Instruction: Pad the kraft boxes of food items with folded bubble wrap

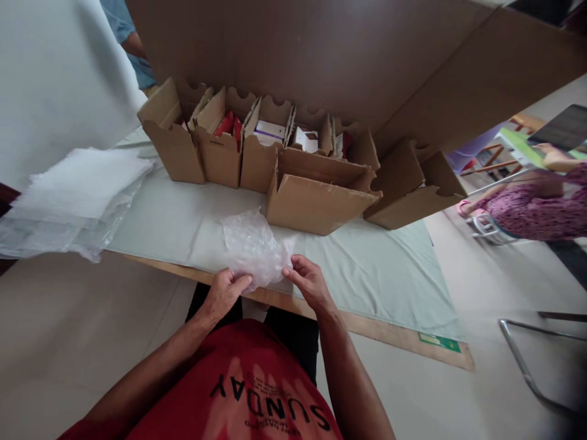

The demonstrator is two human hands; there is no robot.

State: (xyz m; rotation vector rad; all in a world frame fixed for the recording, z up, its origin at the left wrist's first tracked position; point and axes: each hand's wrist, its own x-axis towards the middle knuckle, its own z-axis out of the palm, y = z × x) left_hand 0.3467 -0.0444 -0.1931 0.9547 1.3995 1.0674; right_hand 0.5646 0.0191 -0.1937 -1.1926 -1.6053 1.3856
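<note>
A piece of clear bubble wrap lies at the table's near edge, partly folded over itself. My left hand pinches its lower left side between thumb and fingers. On the right side, my right hand grips the wrap's edge between thumb and fingertips. Whether anything is inside the fold I cannot tell. Just beyond the wrap stands a low, wide cardboard box.
Several upright cardboard bins line the back, some holding small boxes and red packets. A pile of bubble wrap sheets overhangs the table's left side. A large cardboard panel rises behind. Another person sits at right.
</note>
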